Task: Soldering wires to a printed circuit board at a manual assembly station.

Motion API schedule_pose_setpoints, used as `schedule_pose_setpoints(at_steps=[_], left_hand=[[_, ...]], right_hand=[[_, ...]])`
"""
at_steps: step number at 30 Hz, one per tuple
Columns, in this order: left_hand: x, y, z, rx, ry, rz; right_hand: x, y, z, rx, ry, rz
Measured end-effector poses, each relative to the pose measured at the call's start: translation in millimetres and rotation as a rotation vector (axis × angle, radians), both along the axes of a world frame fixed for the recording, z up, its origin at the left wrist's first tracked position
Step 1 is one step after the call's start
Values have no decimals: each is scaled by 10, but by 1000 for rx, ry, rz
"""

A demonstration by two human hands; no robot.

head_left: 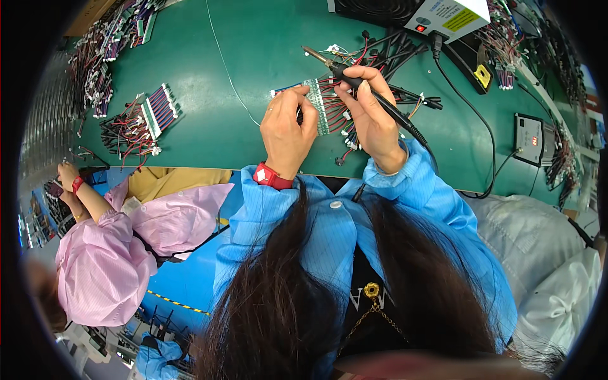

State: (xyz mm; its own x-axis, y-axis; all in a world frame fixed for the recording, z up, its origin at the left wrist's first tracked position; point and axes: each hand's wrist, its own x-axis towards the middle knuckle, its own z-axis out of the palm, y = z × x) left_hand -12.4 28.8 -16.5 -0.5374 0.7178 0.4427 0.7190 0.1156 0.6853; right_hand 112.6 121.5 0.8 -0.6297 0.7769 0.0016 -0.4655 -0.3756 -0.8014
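My right hand (373,117) is closed around the black handle of a soldering iron (339,68), held like a pen. Its bare metal tip points up and left, above the table. Beside it my left hand (288,130) is curled with fingertips pinched together at the left edge of a strip of small green circuit boards (315,104). A thin solder wire (223,60) runs from the far edge down into this left hand; the fingers hide its end. Red and black leads with connectors (396,54) fan out right of the strip, partly behind my right hand.
Another board bundle with wires (158,113) lies left on the green table (202,126). At back right stand a white powered box (446,19), an iron stand with yellow sponge (482,76) and a small display unit (529,138). A pink-sleeved person (104,266) sits left.
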Motion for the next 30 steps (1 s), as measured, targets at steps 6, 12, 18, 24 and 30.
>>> schedule_pose_setpoints(at_steps=[6, 12, 18, 24, 30], left_hand=[[-6, 26, 55, -46, -17, 59], [-23, 26, 61, -66, -61, 41], [-37, 43, 22, -44, -35, 30], [-53, 63, -16, -28, 23, 29], [-56, 60, -21, -46, 43, 29]], right_hand=[[-17, -3, 17, 81, -72, -3], [27, -12, 157, 39, 19, -25], [293, 49, 410, 296, -122, -82], [418, 107, 493, 474, -559, -96], [378, 103, 425, 663, -643, -183]])
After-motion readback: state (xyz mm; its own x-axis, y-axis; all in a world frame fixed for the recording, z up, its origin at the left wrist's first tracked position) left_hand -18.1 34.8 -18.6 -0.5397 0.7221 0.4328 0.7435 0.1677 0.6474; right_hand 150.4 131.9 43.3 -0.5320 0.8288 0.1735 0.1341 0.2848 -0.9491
